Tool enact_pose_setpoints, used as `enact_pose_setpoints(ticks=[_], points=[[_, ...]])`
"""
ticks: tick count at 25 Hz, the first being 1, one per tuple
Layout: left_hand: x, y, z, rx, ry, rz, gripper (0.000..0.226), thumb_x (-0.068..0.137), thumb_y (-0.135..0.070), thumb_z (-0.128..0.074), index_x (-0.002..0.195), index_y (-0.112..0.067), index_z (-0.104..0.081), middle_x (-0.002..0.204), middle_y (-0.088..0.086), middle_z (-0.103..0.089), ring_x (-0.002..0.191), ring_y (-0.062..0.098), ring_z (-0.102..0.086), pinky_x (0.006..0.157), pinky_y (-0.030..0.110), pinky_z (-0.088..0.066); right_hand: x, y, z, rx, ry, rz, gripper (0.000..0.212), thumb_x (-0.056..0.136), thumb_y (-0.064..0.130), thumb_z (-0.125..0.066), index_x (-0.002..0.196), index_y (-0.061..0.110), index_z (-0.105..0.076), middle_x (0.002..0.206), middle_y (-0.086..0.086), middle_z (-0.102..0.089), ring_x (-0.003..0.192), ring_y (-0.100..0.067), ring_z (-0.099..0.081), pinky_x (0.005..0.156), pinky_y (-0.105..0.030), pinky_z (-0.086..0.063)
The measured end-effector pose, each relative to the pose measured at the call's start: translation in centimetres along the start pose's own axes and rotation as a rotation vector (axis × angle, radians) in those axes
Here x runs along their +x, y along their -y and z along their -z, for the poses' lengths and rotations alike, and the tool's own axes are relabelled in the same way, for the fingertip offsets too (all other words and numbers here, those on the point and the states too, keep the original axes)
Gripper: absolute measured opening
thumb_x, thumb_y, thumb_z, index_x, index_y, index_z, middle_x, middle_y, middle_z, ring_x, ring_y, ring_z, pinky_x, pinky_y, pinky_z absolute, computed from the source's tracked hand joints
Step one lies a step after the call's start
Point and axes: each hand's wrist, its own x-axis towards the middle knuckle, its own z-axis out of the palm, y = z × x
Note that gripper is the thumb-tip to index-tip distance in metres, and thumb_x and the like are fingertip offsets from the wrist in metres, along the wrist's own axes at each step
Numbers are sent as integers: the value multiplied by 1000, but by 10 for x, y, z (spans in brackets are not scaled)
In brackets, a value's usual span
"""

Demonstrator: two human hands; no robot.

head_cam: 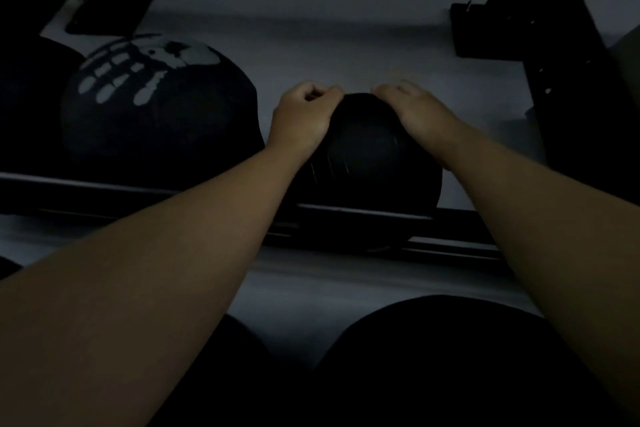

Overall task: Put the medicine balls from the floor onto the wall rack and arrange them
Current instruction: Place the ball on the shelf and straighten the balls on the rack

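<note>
the small black ball (367, 156) sits on the rack rail (363, 210) right of the big printed ball (159, 114), with the left hand (301, 114) and right hand (412, 107) curled over its top, equally near.

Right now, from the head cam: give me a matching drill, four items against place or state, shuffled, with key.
Items:
1. plain black ball
2. white-patterned ball
3. left hand
4. rack bracket

States:
A. black, fixed to the wall at upper right
B. on the rack rail, under both hands
C. resting on the plain ball's upper left
D. on the rail, left of the held ball

Pairs: 1-B, 2-D, 3-C, 4-A
</note>
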Motion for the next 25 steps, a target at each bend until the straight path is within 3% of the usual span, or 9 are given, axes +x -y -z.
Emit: enact_pose_setpoints(ticks=[3,5,7,10,14,18,21,25], points=[[-4,-3,0,20,9,-5,16,94,-35,-67,80,-27,-69,83,-12,-68,80,5,-64,67,15,-46,-8,0,-1,19,-24,-17,40,98,53,-52,109,18,-69,101,6,-67,99,-14,-62,77,-22,-43],[-8,-7,3,44,34,0,15,97,-36,-65,90,-24,-71,88,-12,-69,82,3,-63,63,10,-44,-15,4,1,28,-8,-18,42,100,55,-49,115,20,-68,115,3,-68,107,-14,-61,82,-22,-43],[-11,-15,7,104,89,3,22,101,-37,-58,106,-20,-70,103,-8,-69,92,7,-63,66,13,-43,-21,8,2,16,29,-13,49,103,56,-43,130,21,-64,133,0,-64,122,-17,-58,99,-25,-43],[-20,-31,12,286,214,-3,36,110,-37,-42,131,-15,-61,119,-2,-63,102,11,-56,66,16,-38,-29,15,1,-52,66,-59,63,106,57,-30,154,19,-43,159,-7,-45,145,-23,-43,124,-34,-26],[-27,-51,28,463,367,16,45,112,-35,-39,150,-15,-48,152,9,-53,135,25,-52,99,24,-38,-54,29,8,-229,74,-128,63,108,53,-29,161,21,-31,166,-12,-33,151,-29,-34,125,-33,-22],[-59,-67,53,549,446,40,54,106,-31,-56,157,-21,-40,160,8,-45,142,25,-48,99,20,-34,-99,46,33,-290,61,-126,50,105,37,-51,152,19,-48,154,-8,-51,137,-23,-50,100,-18,-36],[-100,-90,66,613,539,157,63,101,-30,-65,158,-22,-39,159,7,-45,138,24,-50,97,22,-36,-138,59,49,-305,33,-124,29,100,24,-58,127,18,-69,119,-3,-66,106,-16,-61,72,-7,-41],[-160,-135,71,686,586,257,44,99,-34,-66,140,-19,-60,145,6,-58,117,19,-57,91,26,-41,-197,75,87,-249,69,-136,18,100,19,-57,106,18,-74,87,10,-62,83,-8,-59,65,-8,-41]])
